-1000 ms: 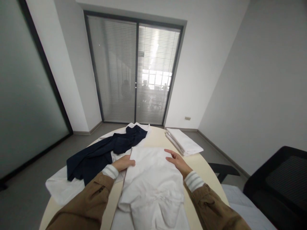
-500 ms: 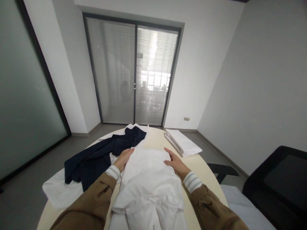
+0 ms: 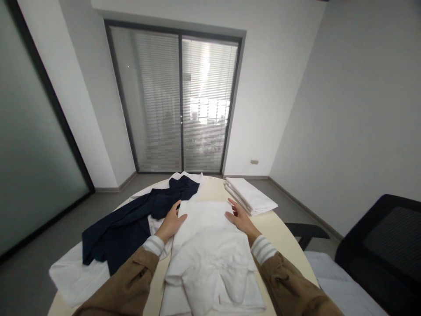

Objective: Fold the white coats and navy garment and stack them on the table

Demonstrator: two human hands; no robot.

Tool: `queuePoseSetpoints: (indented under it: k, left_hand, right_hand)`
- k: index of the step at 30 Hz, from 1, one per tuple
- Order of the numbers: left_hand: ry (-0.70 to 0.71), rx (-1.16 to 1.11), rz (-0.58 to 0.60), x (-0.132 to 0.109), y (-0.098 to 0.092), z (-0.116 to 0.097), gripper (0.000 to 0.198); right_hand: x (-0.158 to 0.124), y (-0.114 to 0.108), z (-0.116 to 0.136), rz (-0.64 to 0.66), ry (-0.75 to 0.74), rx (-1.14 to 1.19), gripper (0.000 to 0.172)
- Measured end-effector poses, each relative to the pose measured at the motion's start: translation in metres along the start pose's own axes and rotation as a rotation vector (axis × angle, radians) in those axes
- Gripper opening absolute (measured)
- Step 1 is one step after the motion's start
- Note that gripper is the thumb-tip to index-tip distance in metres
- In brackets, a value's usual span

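A white garment, partly folded and with gathered creases across its near part, lies in front of me. My left hand rests at its far left edge, thumb over the cloth and fingers stretched forward, apart from the thumb. At the far right edge, my right hand has its thumb and fingers spread beside the cloth. Both hands look open, though their undersides are hidden. Just left of my left hand lies a crumpled dark navy garment, on top of another white cloth.
A neatly folded white cloth stack sits at the far right of the round cream table. Beyond the right edge stands a black mesh chair, with pale cloth on its seat. Glass doors with blinds are ahead.
The near part of the white garment has shifted and spread rightward, and its far edge looks straighter. My left thumb has come over the cloth. The view has tilted slightly.
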State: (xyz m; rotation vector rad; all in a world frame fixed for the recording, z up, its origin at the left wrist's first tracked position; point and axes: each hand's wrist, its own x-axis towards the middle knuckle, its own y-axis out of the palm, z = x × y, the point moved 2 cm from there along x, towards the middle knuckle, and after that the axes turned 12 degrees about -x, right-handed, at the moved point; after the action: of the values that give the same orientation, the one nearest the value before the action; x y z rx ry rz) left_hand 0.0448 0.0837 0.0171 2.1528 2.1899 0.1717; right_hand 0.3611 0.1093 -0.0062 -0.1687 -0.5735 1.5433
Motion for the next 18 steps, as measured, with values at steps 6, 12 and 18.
queuePoseSetpoints:
  k: [6,12,18]
  left_hand:
    - [0.164,0.445,0.111,-0.008,-0.008,-0.008,0.060]
    - [0.264,0.584,0.208,-0.013,0.002,-0.004,0.066]
    - [0.283,0.576,0.063,-0.009,0.004,0.003,0.060]
  right_hand:
    - [-0.005,-0.004,0.004,0.080,-0.109,-0.139,0.065]
    - [0.003,-0.005,-0.001,-0.056,-0.116,-0.267,0.059]
    - [0.003,-0.010,-0.009,-0.115,-0.076,-0.223,0.063]
